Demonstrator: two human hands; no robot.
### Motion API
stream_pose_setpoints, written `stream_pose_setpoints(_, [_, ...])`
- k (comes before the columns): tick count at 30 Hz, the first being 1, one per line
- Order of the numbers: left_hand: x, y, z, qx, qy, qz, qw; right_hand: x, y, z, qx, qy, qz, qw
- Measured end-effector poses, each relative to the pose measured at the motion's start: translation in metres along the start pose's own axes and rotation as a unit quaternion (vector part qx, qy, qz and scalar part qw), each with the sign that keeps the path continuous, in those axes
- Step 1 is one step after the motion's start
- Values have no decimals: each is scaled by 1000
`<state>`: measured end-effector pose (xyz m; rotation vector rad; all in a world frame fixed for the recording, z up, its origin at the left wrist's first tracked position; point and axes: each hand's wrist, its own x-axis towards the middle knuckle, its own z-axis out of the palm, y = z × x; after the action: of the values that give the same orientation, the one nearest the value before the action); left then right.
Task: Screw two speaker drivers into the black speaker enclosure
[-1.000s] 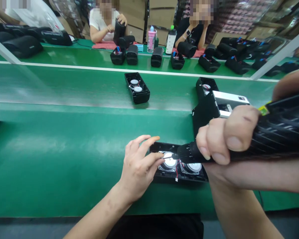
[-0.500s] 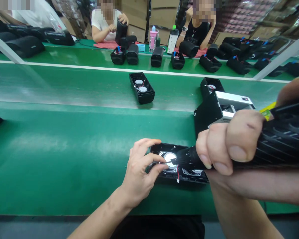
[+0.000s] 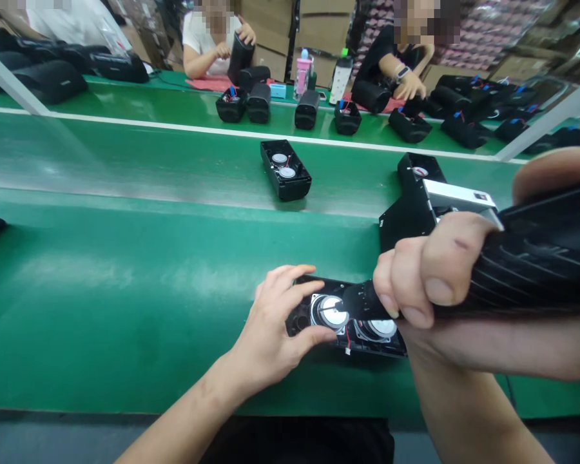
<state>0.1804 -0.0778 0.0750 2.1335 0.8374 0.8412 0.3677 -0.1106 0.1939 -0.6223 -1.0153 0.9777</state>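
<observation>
My right hand [image 3: 425,277] is wrapped round a black electric screwdriver [image 3: 531,264]. The tool lies nearly level, its thin bit pointing left over a round silver speaker driver [image 3: 332,310]. That driver sits in an open black speaker housing [image 3: 303,320] on the green bench, beside a second driver [image 3: 381,330]. A red wire with a white plug [image 3: 348,351] hangs at the housing's near edge. My left hand [image 3: 275,322] is at the housing's left end, fingers spread and thumb apart from them. Whether it presses on the housing is hard to tell.
A black and silver box-like device [image 3: 410,216] stands right behind the housing. Farther back are another open housing [image 3: 286,171] and one more [image 3: 420,169]. Several black speakers [image 3: 307,109] line the far bench, where co-workers sit. A white post [image 3: 536,122] slants at right.
My left thumb and index finger have parted from a pinch at the screwdriver's bit. The view has shifted slightly, and a co-worker's hand at far right has come down to a speaker.
</observation>
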Motion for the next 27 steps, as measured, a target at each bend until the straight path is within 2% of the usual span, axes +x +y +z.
stream_pose_setpoints(2, [3,-1,-2,30,-27,-43,998,5,9,1,-2,12,-34,999])
stream_pose_setpoints(5, [13,2,-5,85,-83,-86,989,15,26,3,14,27,-15,999])
stream_pose_setpoints(8, [25,8,-4,134,-137,-105,976,21,44,2,10,35,-9,999])
stream_pose_setpoints(10, [32,10,-3,160,-155,-108,969,22,55,0,5,37,-16,999])
stream_pose_setpoints(17, [42,8,-2,176,-175,-125,961,22,75,-10,-68,19,-48,996])
stream_pose_setpoints(22, [43,9,-3,193,-176,-127,957,23,79,-15,-131,40,-48,989])
stream_pose_setpoints(27, [43,9,-2,200,-175,-121,956,24,86,-18,-133,52,-72,987])
